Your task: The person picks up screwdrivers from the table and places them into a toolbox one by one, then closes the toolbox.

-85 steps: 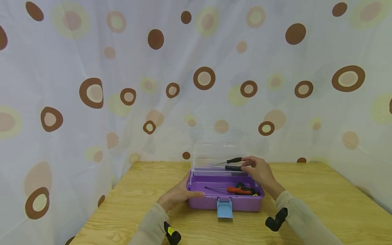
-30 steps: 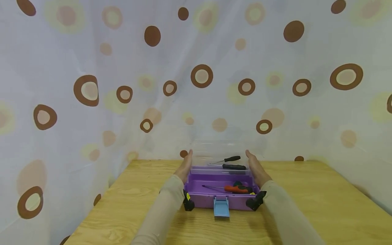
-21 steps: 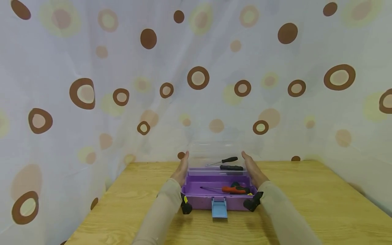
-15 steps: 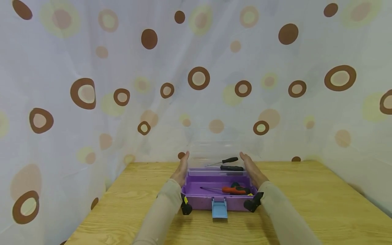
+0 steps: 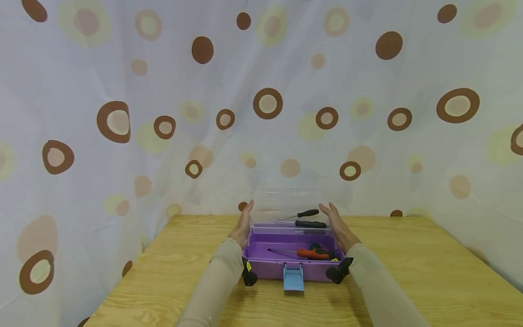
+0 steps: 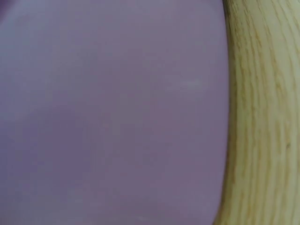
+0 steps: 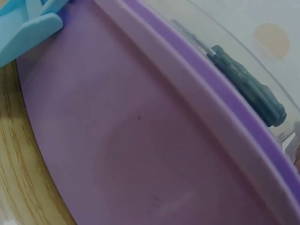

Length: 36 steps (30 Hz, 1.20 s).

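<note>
A purple toolbox [image 5: 269, 271] stands on the table, its clear lid [image 5: 282, 197] tipped back. Two black-handled screwdrivers, an upper one [image 5: 308, 213] and a lower one [image 5: 310, 224], lie in that lid. Inside the box is a red-and-black screwdriver [image 5: 313, 254] beside a dark green piece [image 5: 314, 246]. My left hand [image 5: 242, 227] lies along the box's left side with fingers extended. Along the right side, my right hand [image 5: 341, 230] has its fingers apart and extended. Contact with the sides is hard to tell. Both wrist views are mostly filled by purple wall.
A light blue latch [image 5: 293, 279] hangs down at the box's front. The wooden table [image 5: 196, 272] extends to both sides. Behind it hangs a white curtain [image 5: 229, 150] with brown and yellow circles.
My right hand has left the screwdrivers in the lid and come down to the box's right side. My left hand has shifted from the front left corner back along the left side.
</note>
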{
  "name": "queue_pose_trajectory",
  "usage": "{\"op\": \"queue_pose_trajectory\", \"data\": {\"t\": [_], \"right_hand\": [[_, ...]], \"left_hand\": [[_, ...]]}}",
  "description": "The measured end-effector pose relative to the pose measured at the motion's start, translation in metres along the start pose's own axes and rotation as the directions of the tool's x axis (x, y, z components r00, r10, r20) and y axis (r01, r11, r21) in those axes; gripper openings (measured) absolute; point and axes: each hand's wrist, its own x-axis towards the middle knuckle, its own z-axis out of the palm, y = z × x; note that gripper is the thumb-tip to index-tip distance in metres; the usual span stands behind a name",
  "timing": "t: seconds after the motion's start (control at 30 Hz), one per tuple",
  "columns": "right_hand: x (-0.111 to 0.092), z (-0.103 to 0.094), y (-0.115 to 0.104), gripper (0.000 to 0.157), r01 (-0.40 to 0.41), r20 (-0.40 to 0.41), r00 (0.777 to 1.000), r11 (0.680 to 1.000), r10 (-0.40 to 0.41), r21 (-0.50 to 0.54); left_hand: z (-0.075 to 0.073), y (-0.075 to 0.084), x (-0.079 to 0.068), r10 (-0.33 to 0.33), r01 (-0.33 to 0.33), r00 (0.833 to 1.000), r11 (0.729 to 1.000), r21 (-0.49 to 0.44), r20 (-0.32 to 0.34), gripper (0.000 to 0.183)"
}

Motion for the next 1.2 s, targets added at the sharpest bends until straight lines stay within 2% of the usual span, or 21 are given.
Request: {"op": "queue_pose_trajectory", "data": {"t": [0.1,0.3,0.43,0.6,0.83,1.0,1.2], "right_hand": [[0.000,0.000,0.001,0.089,0.024,0.002,1.000,1.000,-0.024,-0.005],[0.000,-0.001,0.004,0.090,0.062,-0.004,0.998,0.998,-0.062,-0.004],[0.000,-0.001,0.007,0.089,0.074,-0.007,0.997,0.997,-0.074,0.013],[0.000,-0.001,0.007,0.089,0.116,-0.020,0.993,0.992,-0.115,0.042],[0.000,-0.003,0.009,0.087,0.146,-0.041,0.989,0.986,-0.143,0.076],[-0.001,-0.003,0.011,0.085,0.151,-0.041,0.988,0.985,-0.148,0.082],[-0.004,-0.004,0.009,0.081,0.154,-0.042,0.988,0.983,-0.151,0.103]], "left_hand": [[0.000,0.000,-0.001,-0.010,0.010,1.000,0.999,-0.031,-0.002,0.099],[-0.002,-0.001,-0.002,-0.035,0.049,0.995,0.988,-0.150,0.094,0.096],[-0.003,-0.002,-0.002,-0.038,0.062,0.991,0.980,-0.187,0.131,0.089],[-0.003,-0.002,-0.002,0.017,0.002,0.994,0.986,-0.169,0.111,0.088],[-0.002,-0.002,0.000,0.073,-0.072,0.997,0.992,-0.102,0.002,0.092],[-0.003,-0.003,0.000,0.064,-0.059,0.997,0.990,-0.129,0.037,0.095],[-0.003,-0.004,0.001,0.113,-0.113,0.994,0.990,-0.080,-0.004,0.091]]}}
